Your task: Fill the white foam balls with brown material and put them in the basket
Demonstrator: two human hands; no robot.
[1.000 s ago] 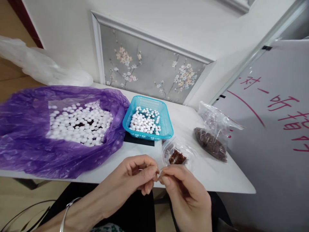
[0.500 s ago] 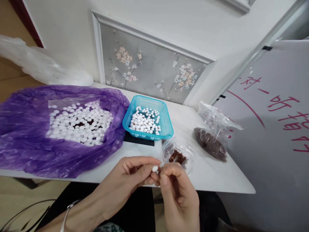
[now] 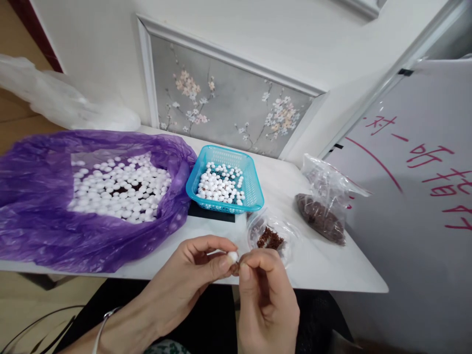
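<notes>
Between the thumb and forefinger of my left hand (image 3: 202, 268) is a small white ball (image 3: 233, 256). Close against it on the right, my right hand (image 3: 267, 295) is closed in a pinch; whatever sits between its fingertips is too small or hidden to make out. Just beyond my hands lies an open clear plastic bag (image 3: 291, 236) with small reddish-brown pieces (image 3: 270, 238) in it. A blue plastic basket (image 3: 254, 189) farther back holds many similar white balls (image 3: 217, 184).
On the left, a purple plastic bag (image 3: 33, 211) lies spread open with many white balls inside. A clear bag of brown material (image 3: 320, 216) stands at the table's right. The table (image 3: 342, 273) backs onto a wall panel; a whiteboard (image 3: 416, 236) leans on the right.
Both hands have shifted slightly left, and my right fingertips have come closer to the white ball. My left hand still holds it.
</notes>
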